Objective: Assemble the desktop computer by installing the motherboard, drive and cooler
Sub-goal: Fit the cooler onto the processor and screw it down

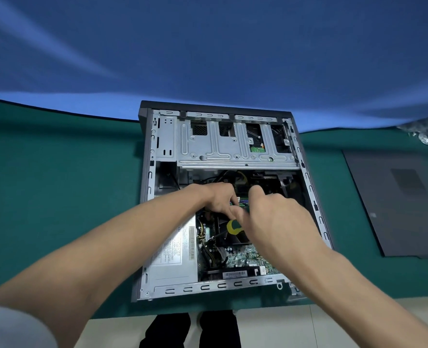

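Note:
An open desktop case (147, 172) lies on its side on the green table. The green motherboard (243, 258) sits in its lower half, beside the silver power supply (172, 257). A black cooler (223, 222) lies over the board, mostly hidden by my hands. My right hand (275, 217) grips a screwdriver with a yellow and green handle (234, 227), its shaft slanting down-left toward the cooler's corner. My left hand (220, 199) rests on the cooler's top edge with curled fingers near the coloured wires. A drive (257, 143) shows through the metal drive cage (208, 146).
The grey side panel (396, 202) lies flat on the table to the right. A crumpled clear plastic bag (426, 131) sits at the far right edge. A blue backdrop stands behind the table. My legs show below the table's front edge.

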A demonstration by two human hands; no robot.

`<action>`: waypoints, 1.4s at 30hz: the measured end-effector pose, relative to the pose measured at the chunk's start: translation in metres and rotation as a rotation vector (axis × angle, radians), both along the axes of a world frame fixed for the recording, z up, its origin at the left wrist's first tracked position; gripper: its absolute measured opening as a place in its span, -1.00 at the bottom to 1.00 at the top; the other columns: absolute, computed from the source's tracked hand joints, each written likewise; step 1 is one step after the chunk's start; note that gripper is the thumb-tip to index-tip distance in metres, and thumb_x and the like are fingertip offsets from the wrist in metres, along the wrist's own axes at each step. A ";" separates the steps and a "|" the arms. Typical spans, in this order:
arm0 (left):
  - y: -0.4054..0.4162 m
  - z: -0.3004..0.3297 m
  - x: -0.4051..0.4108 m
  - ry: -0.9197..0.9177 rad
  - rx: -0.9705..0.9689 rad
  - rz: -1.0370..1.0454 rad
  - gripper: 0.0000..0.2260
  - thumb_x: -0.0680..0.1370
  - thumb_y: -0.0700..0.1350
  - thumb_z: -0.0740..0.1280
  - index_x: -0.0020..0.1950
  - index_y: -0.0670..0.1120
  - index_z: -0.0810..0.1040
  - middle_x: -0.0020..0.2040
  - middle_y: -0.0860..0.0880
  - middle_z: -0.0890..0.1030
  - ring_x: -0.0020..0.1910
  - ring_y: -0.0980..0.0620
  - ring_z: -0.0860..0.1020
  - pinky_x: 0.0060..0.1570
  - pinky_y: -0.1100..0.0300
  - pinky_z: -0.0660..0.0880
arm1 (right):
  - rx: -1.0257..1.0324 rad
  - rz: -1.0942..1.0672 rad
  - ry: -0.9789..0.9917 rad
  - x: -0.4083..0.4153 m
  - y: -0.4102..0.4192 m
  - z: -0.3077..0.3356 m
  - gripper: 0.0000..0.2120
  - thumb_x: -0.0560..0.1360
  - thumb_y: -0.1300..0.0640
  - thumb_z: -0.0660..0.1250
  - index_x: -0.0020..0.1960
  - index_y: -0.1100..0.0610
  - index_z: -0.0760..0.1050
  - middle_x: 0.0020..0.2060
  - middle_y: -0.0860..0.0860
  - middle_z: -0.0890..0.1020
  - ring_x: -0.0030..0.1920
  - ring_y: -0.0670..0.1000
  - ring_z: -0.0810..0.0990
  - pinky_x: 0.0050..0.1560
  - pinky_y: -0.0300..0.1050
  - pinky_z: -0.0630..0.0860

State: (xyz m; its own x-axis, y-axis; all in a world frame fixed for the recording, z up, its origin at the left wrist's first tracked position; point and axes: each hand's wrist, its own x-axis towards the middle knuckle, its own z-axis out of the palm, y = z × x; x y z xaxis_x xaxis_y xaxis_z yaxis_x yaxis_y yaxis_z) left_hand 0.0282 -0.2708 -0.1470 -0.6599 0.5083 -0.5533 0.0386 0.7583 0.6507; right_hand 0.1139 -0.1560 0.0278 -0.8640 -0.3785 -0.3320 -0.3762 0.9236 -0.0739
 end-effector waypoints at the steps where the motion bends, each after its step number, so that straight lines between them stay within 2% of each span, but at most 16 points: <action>1: 0.002 0.001 -0.001 0.003 -0.002 0.003 -0.77 0.38 -0.09 0.44 -0.16 -0.22 0.50 -0.17 0.09 0.57 -0.21 0.09 0.54 -0.47 0.44 0.31 | -0.022 -0.021 -0.024 -0.001 0.001 0.000 -0.67 0.58 -0.18 0.11 -0.04 0.08 0.15 -0.19 0.03 0.43 -0.28 0.10 0.31 -0.45 -0.09 0.11; 6: 0.004 0.008 0.003 0.002 -0.019 0.044 -0.60 0.45 -0.09 0.41 0.04 -0.41 0.46 -0.06 -0.01 0.50 -0.05 0.01 0.43 -0.18 0.05 0.32 | 0.025 0.014 0.037 0.002 0.002 -0.003 -0.68 0.58 -0.16 0.12 -0.07 0.08 0.13 -0.20 0.01 0.46 -0.28 0.12 0.38 -0.44 -0.09 0.12; 10: 0.004 0.010 0.005 -0.009 -0.009 0.046 -0.61 0.43 -0.07 0.42 0.04 -0.37 0.50 -0.01 -0.21 0.57 0.01 -0.19 0.50 -0.29 0.10 0.34 | -0.011 -0.007 -0.008 0.001 0.002 -0.002 -0.71 0.55 -0.13 0.15 0.00 0.08 0.16 -0.18 0.00 0.41 -0.28 0.11 0.35 -0.37 -0.06 0.20; 17: 0.003 0.010 0.005 -0.018 -0.025 0.066 -0.74 0.42 -0.11 0.43 0.00 -0.25 0.60 -0.25 -0.03 0.58 -0.29 -0.09 0.43 -0.41 0.36 0.29 | 0.050 0.003 0.054 -0.004 0.004 -0.003 -0.71 0.60 -0.15 0.05 -0.05 0.09 0.21 -0.05 0.05 0.56 -0.12 0.15 0.48 -0.27 -0.07 0.21; 20: 0.003 0.010 0.005 0.000 -0.031 0.070 -0.60 0.41 0.00 0.46 0.07 -0.27 0.55 -0.02 0.00 0.55 -0.03 -0.03 0.51 -0.31 0.16 0.33 | 0.022 0.012 -0.043 -0.002 0.007 -0.002 -0.74 0.55 -0.11 0.17 0.05 0.05 0.23 -0.04 0.00 0.47 -0.20 0.10 0.34 -0.24 -0.07 0.23; 23: 0.005 0.008 0.004 0.003 -0.021 0.079 -0.66 0.43 -0.09 0.42 -0.04 -0.33 0.43 -0.10 0.05 0.45 -0.06 0.06 0.38 -0.16 0.07 0.30 | 0.048 0.039 0.042 -0.001 0.002 -0.003 -0.72 0.59 -0.15 0.09 -0.02 0.08 0.29 -0.03 0.06 0.57 -0.13 0.15 0.50 -0.30 -0.08 0.21; 28: 0.002 0.010 0.007 0.010 0.003 0.064 -0.82 0.43 -0.16 0.39 -0.18 -0.26 0.46 -0.10 -0.16 0.56 -0.19 -0.09 0.50 -0.47 0.27 0.35 | -0.044 -0.004 -0.092 0.002 -0.005 -0.001 -0.77 0.55 -0.04 0.19 0.08 0.08 0.29 -0.16 0.03 0.41 -0.21 0.10 0.36 -0.28 -0.09 0.23; 29: 0.002 0.011 0.007 0.001 0.006 0.073 -0.81 0.43 -0.18 0.39 -0.18 -0.29 0.45 -0.11 -0.21 0.55 -0.39 -0.12 0.38 -0.40 0.17 0.39 | -0.043 0.009 -0.107 0.002 -0.006 0.000 -0.78 0.55 -0.02 0.19 0.09 0.10 0.31 -0.13 0.05 0.45 -0.20 0.11 0.38 -0.27 -0.09 0.24; 31: 0.002 0.013 0.006 -0.003 -0.009 0.058 -0.73 0.42 -0.20 0.39 -0.06 -0.40 0.47 -0.16 -0.20 0.58 -0.08 -0.04 0.46 -0.19 -0.02 0.44 | -0.013 0.010 -0.057 0.000 -0.006 -0.001 -0.73 0.60 -0.06 0.12 0.07 0.14 0.40 -0.07 0.10 0.55 -0.14 0.14 0.47 -0.26 -0.12 0.27; 32: 0.002 0.013 0.006 -0.004 -0.017 0.045 -0.69 0.41 -0.20 0.40 -0.02 -0.42 0.46 -0.20 -0.15 0.57 -0.26 -0.06 0.49 -0.16 -0.02 0.44 | -0.002 -0.005 -0.040 -0.001 -0.006 -0.001 -0.69 0.61 -0.08 0.09 0.06 0.15 0.42 -0.06 0.10 0.57 -0.12 0.15 0.50 -0.25 -0.12 0.28; 34: 0.003 0.011 0.005 0.021 -0.022 0.029 -0.76 0.42 -0.16 0.40 -0.12 -0.33 0.47 -0.22 -0.02 0.55 0.00 0.07 0.35 -0.38 0.13 0.38 | -0.024 -0.060 -0.103 -0.002 -0.005 -0.001 -0.73 0.59 -0.07 0.14 0.09 0.13 0.37 -0.09 0.09 0.51 -0.14 0.13 0.45 -0.22 -0.12 0.28; 35: 0.002 0.009 0.005 0.038 -0.023 0.029 -0.81 0.43 -0.14 0.39 -0.18 -0.24 0.47 -0.24 0.04 0.54 -0.36 0.11 0.07 -0.52 0.21 0.32 | -0.041 -0.083 -0.156 -0.002 -0.005 0.000 -0.77 0.56 -0.03 0.19 0.10 0.11 0.31 -0.10 0.07 0.46 -0.15 0.11 0.41 -0.21 -0.11 0.28; 36: 0.003 0.008 0.004 0.043 -0.018 0.033 -0.83 0.44 -0.12 0.39 -0.20 -0.19 0.46 -0.22 0.09 0.53 -0.21 -0.03 0.49 -0.54 0.24 0.28 | -0.053 -0.100 -0.192 -0.001 -0.005 0.001 -0.78 0.55 0.01 0.22 0.08 0.09 0.25 -0.09 0.04 0.42 -0.15 0.10 0.39 -0.19 -0.11 0.27; 40: 0.004 0.005 0.001 0.018 -0.006 0.017 -0.81 0.42 -0.19 0.41 -0.16 -0.29 0.48 -0.25 0.00 0.56 -0.02 0.12 0.38 -0.47 0.17 0.27 | -0.024 -0.117 -0.062 -0.003 -0.005 -0.002 -0.80 0.60 0.01 0.17 0.08 0.15 0.32 -0.05 0.10 0.53 -0.05 0.16 0.50 -0.20 -0.13 0.26; 41: 0.003 0.005 0.001 0.008 -0.003 0.017 -0.82 0.41 -0.19 0.42 -0.17 -0.28 0.49 -0.32 0.01 0.55 -0.17 0.22 0.11 -0.48 0.25 0.26 | -0.028 -0.135 -0.060 -0.003 -0.005 -0.002 -0.77 0.60 -0.01 0.16 0.11 0.15 0.34 -0.02 0.11 0.54 -0.01 0.17 0.52 -0.20 -0.13 0.26; 42: 0.003 0.006 0.002 -0.002 -0.005 0.016 -0.80 0.41 -0.17 0.42 -0.16 -0.28 0.50 -0.30 0.01 0.56 -0.34 0.03 0.49 -0.45 0.31 0.27 | -0.044 -0.147 -0.087 -0.003 -0.004 -0.002 -0.75 0.59 -0.03 0.17 0.12 0.13 0.33 -0.03 0.11 0.52 -0.03 0.17 0.50 -0.19 -0.12 0.27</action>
State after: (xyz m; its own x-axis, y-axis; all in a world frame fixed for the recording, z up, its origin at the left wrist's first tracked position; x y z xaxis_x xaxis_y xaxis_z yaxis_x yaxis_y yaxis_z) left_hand 0.0301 -0.2673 -0.1412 -0.6672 0.4949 -0.5566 0.0252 0.7619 0.6472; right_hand 0.1107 -0.1597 0.0260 -0.8797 -0.2663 -0.3940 -0.2280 0.9632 -0.1420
